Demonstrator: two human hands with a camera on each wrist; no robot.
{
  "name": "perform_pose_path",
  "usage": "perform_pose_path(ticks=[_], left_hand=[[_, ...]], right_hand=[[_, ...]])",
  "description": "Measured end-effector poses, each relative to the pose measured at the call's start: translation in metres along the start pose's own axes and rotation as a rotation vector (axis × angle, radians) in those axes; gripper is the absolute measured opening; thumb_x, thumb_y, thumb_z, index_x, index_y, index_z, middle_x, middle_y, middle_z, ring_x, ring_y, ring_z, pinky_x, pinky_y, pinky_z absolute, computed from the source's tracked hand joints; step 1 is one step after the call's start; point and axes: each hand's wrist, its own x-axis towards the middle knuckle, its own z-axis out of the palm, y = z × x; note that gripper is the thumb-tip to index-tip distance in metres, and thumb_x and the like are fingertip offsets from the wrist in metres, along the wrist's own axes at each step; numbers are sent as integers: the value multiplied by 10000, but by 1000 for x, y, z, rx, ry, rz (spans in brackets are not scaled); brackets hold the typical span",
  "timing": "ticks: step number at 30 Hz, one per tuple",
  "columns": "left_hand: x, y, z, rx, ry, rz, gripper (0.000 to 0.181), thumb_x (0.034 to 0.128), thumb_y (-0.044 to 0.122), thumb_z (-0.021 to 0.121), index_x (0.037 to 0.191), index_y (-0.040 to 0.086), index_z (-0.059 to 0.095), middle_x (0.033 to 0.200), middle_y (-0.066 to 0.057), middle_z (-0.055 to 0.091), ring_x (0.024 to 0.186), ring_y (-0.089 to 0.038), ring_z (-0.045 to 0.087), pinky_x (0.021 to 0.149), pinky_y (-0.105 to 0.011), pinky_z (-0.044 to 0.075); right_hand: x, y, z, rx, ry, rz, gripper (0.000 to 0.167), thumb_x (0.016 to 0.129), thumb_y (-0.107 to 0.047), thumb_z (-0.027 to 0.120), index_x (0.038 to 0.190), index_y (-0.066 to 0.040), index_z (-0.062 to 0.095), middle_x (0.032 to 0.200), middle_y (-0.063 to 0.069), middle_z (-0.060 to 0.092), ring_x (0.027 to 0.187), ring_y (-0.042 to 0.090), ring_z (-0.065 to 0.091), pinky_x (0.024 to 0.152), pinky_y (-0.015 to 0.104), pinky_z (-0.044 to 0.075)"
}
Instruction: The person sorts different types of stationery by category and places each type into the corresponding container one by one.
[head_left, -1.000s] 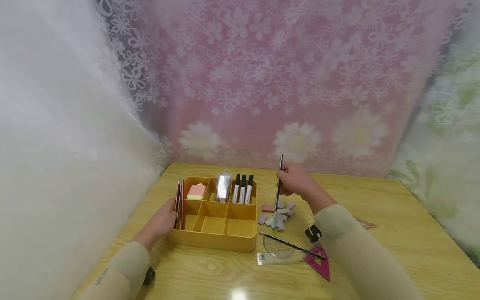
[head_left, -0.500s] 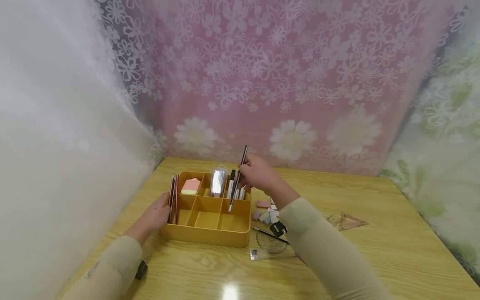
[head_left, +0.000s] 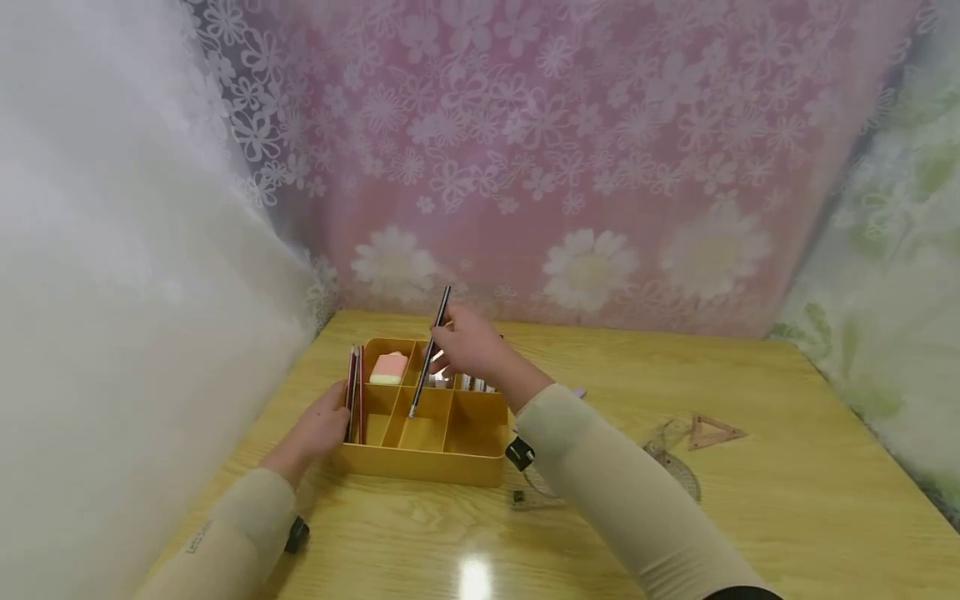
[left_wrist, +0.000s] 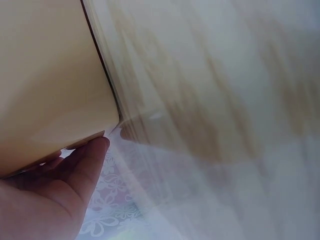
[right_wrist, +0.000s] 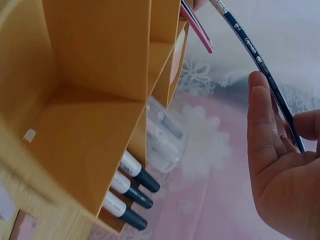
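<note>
So on the far left a pale sleeve [head_left: 247,517] is reaching in, and the left hand [head_left: 322,423] is touching the left side of the yellow divided box [head_left: 423,467]. I can't tell whether those fingers are curling round the rim or just pressing flat. The box is sitting on a wood-grain tabletop [head_left: 420,533].

A few slim pencils [head_left: 362,396] are standing upright, more or less, against that same left side, in the front-left compartment. Behind them a pink and cream block [head_left: 388,368] is filling up the back-left one.

Next along, a dark pencil [head_left: 425,367] is slanting over the front-middle compartment, eraser end down. The right hand [head_left: 467,337] is pinching it between thumb and fingers. Can't tell if the eraser is touching anything. Partly behind that hand, a clear case [right_wrist: 167,137] is sitting in the back-middle slot, and three black-capped markers [right_wrist: 132,191] are standing in the back-right one.

Past the box, a clear ruler [head_left: 528,500] is poking out under the right forearm, a lavender bit [head_left: 580,392] is peeking out above it, and a clear rounded piece [head_left: 681,475] and a hollow triangle [head_left: 695,433] are lying further right.
</note>
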Motion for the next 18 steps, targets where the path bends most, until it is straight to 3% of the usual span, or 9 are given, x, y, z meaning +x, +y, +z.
perform_pose_path(ticks=[7, 12, 17, 18], left_hand=[[-1, -2, 4, -10, 8, -23, 582, 1041, 89, 248, 1590, -60, 123, 1605, -311, 212, 1475, -480, 179, 1189, -601, 139], [-1, -1, 5, -7, -5, -12, 578, 1042, 82, 252, 1592, -53, 134, 1606, -303, 221, 1474, -478, 186, 1186, -603, 152], [-2, 1, 4, -5, -3, -15, 578, 1045, 88, 254, 1595, -43, 136, 1606, -298, 228, 1469, -487, 194, 1180, -617, 152], [-3, 2, 3, -1, -2, -17, 578, 1045, 90, 255, 1595, -42, 135, 1605, -300, 227, 1467, -493, 194, 1177, -624, 150]], right_hand=[[15, -6, 24, -41, -14, -24, 153, 1083, -206, 485, 1148, -74, 529, 941, 112, 710, 699, 278, 720, 608, 371, 606], [23, -2, 40, -54, -9, 24, 164, 1080, -206, 483, 1162, -69, 522, 980, 116, 669, 788, 343, 727, 559, 345, 575], [27, -1, 57, -120, -12, 63, 156, 1077, -225, 486, 1156, -98, 531, 1018, 95, 651, 831, 336, 727, 654, 442, 593], [28, -1, 60, -131, -17, 59, 162, 1078, -219, 488, 1160, -87, 535, 1018, 95, 648, 819, 319, 728, 721, 462, 599]])
